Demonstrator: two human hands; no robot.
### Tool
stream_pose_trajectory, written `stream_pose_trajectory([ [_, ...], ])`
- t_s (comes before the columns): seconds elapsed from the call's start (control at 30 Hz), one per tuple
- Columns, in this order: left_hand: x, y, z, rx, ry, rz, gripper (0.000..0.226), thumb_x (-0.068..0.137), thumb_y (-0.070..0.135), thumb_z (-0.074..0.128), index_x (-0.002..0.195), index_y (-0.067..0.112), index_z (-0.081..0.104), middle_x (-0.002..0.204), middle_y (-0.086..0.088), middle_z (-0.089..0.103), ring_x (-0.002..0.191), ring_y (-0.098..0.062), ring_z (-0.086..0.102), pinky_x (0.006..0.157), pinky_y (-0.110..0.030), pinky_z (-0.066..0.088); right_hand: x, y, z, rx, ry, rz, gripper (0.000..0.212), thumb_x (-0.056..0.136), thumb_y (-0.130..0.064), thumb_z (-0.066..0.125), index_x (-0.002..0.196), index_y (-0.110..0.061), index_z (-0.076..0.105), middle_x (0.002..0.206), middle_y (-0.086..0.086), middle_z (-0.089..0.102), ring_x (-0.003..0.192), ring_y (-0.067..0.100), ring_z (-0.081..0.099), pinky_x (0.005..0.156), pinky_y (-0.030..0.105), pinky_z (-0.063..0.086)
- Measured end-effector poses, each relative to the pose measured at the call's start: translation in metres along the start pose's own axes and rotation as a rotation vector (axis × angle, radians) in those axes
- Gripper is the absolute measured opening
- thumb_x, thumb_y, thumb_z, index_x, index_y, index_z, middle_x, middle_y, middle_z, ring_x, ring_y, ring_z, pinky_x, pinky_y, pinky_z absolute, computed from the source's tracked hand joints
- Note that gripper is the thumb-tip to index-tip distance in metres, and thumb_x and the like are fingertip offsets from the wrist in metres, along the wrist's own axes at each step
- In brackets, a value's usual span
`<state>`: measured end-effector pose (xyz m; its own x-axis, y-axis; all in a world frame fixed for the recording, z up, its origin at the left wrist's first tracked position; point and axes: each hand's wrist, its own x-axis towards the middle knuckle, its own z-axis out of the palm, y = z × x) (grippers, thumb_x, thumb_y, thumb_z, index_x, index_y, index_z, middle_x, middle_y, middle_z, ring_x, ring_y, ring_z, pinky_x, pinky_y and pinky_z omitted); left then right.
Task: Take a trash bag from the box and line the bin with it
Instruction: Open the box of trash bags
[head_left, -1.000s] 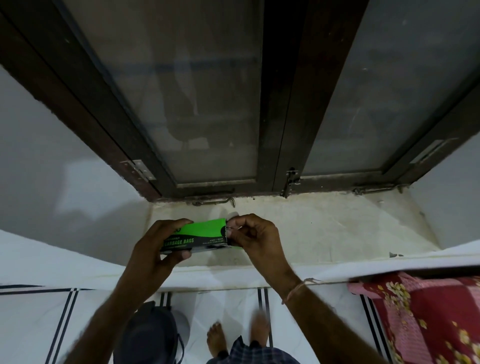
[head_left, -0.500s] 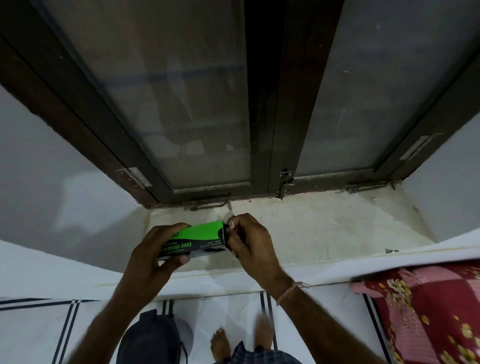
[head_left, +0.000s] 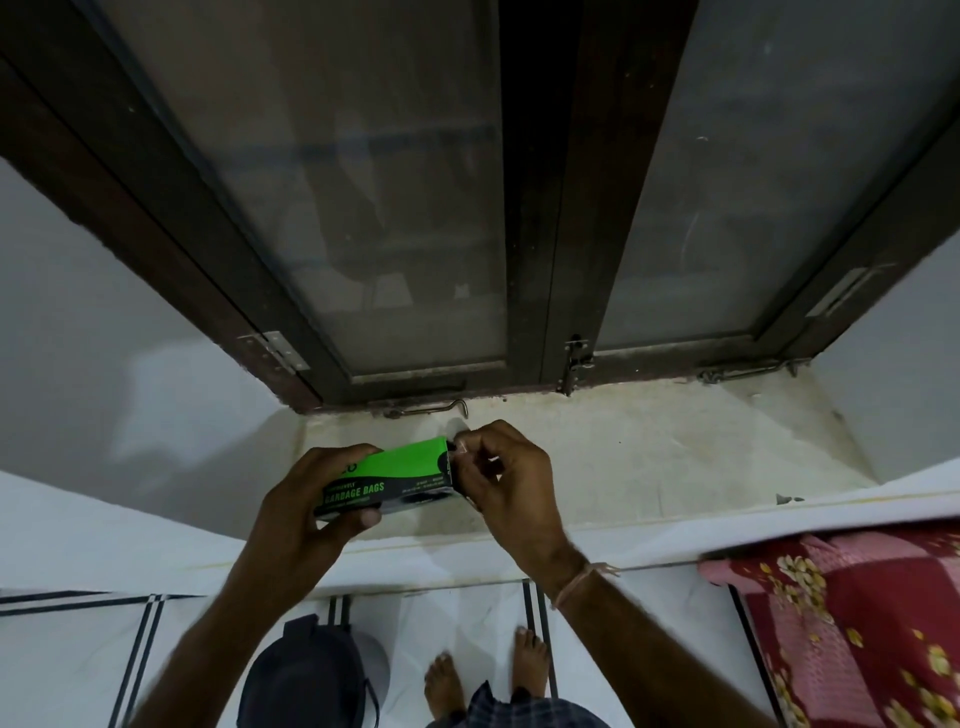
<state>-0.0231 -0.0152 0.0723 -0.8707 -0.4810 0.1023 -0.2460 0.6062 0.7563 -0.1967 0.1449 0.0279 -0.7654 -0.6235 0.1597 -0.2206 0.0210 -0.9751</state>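
A green and black box (head_left: 402, 475) marked "GARBAGE BAGS" is held level above the window ledge. My left hand (head_left: 306, 501) grips its left end, thumb below and fingers over the top. My right hand (head_left: 501, 473) is at the box's right end, fingertips pinched on the end flap. No bag is visible outside the box. A dark grey bin (head_left: 306, 675) with a lighter rim stands on the floor below my left arm, near my bare feet (head_left: 488, 670).
A pale stone window ledge (head_left: 649, 457) runs under a dark-framed window (head_left: 545, 208) with metal latches. White walls flank it. A red floral cloth (head_left: 857, 623) lies at the lower right. The floor is white tile with dark stripes.
The hands and box stay in nearly the same place over the ledge. My right hand's fingers have shifted at the box's right end, still working the flap.
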Motion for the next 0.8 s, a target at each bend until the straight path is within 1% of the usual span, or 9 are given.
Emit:
stream_pose_trajectory([
  [0.07, 0.0, 0.0, 0.0, 0.004, -0.006, -0.003, 0.056, 0.079, 0.024, 0.075, 0.133, 0.029, 0.06, 0.125, 0.011, 0.063, 0.113, 0.004, 0.06, 0.087, -0.006, 0.047, 0.0, -0.001, 0.0, -0.083, -0.025, -0.046, 0.018, 0.09, -0.028, 0.063, 0.089, -0.011, 0.069, 0.085, -0.001, 0.064, 0.073, 0.014, 0.06, 0.065, 0.036, 0.054],
  [0.13, 0.001, -0.001, -0.001, 0.006, -0.006, -0.005, 0.055, 0.08, 0.024, 0.075, 0.133, 0.028, 0.06, 0.126, 0.011, 0.062, 0.114, 0.003, 0.06, 0.088, -0.006, 0.046, 0.0, 0.0, 0.0, -0.141, -0.024, -0.077, 0.02, 0.091, -0.03, 0.059, 0.09, -0.011, 0.066, 0.085, 0.0, 0.062, 0.074, 0.017, 0.06, 0.065, 0.04, 0.052],
  [0.3, 0.003, -0.004, -0.001, -0.018, -0.022, -0.014, 0.057, 0.083, 0.014, 0.079, 0.133, 0.033, 0.059, 0.127, 0.01, 0.062, 0.115, 0.003, 0.06, 0.089, -0.007, 0.048, 0.002, 0.001, -0.001, -0.198, -0.028, -0.121, 0.019, 0.092, -0.03, 0.058, 0.089, -0.012, 0.061, 0.085, -0.004, 0.056, 0.071, 0.016, 0.055, 0.063, 0.038, 0.048],
  [0.4, 0.004, -0.005, -0.003, -0.041, -0.026, -0.019, 0.056, 0.081, 0.023, 0.077, 0.133, 0.035, 0.06, 0.128, 0.011, 0.063, 0.116, -0.003, 0.061, 0.091, -0.014, 0.052, 0.002, 0.002, -0.001, -0.211, -0.016, -0.123, 0.022, 0.093, -0.032, 0.055, 0.089, -0.011, 0.059, 0.084, -0.002, 0.056, 0.07, 0.017, 0.053, 0.062, 0.04, 0.047],
  [0.47, 0.007, -0.005, -0.003, -0.051, -0.032, -0.031, 0.055, 0.083, 0.02, 0.08, 0.133, 0.036, 0.061, 0.129, 0.011, 0.063, 0.116, -0.004, 0.062, 0.092, -0.018, 0.053, 0.002, 0.003, -0.001, -0.192, 0.003, -0.11, 0.023, 0.095, -0.032, 0.054, 0.088, -0.011, 0.058, 0.083, 0.001, 0.056, 0.069, 0.02, 0.054, 0.062, 0.042, 0.047],
  [0.53, 0.01, -0.004, -0.004, -0.052, -0.04, -0.032, 0.057, 0.083, 0.016, 0.082, 0.132, 0.036, 0.061, 0.129, 0.011, 0.063, 0.115, -0.002, 0.062, 0.093, -0.016, 0.052, 0.002, 0.004, 0.0, -0.158, 0.014, -0.079, 0.019, 0.095, -0.028, 0.055, 0.088, -0.011, 0.059, 0.082, 0.002, 0.058, 0.07, 0.021, 0.056, 0.063, 0.044, 0.048],
  [0.63, 0.016, 0.0, -0.008, -0.029, -0.03, -0.008, 0.057, 0.079, 0.026, 0.078, 0.132, 0.038, 0.059, 0.13, 0.013, 0.061, 0.116, 0.004, 0.059, 0.091, -0.009, 0.048, 0.003, 0.004, 0.002, -0.009, 0.039, 0.055, 0.01, 0.096, -0.018, 0.065, 0.091, -0.01, 0.066, 0.086, 0.006, 0.068, 0.078, 0.025, 0.066, 0.07, 0.046, 0.056],
  [0.73, 0.02, 0.002, -0.013, 0.006, -0.01, 0.024, 0.056, 0.081, 0.027, 0.081, 0.133, 0.032, 0.06, 0.129, 0.007, 0.061, 0.117, 0.001, 0.058, 0.091, -0.009, 0.047, 0.003, 0.006, 0.005, 0.232, 0.069, 0.205, 0.009, 0.087, -0.007, 0.077, 0.095, -0.005, 0.072, 0.099, 0.016, 0.075, 0.092, 0.034, 0.073, 0.081, 0.043, 0.063],
  [0.8, 0.022, 0.002, -0.015, 0.019, 0.006, 0.036, 0.055, 0.079, 0.025, 0.08, 0.131, 0.03, 0.061, 0.127, 0.005, 0.062, 0.116, -0.001, 0.059, 0.091, -0.012, 0.049, 0.002, 0.006, 0.009, 0.286, 0.09, 0.246, 0.015, 0.083, 0.004, 0.078, 0.097, 0.003, 0.073, 0.104, 0.022, 0.075, 0.094, 0.028, 0.076, 0.082, 0.035, 0.063],
])
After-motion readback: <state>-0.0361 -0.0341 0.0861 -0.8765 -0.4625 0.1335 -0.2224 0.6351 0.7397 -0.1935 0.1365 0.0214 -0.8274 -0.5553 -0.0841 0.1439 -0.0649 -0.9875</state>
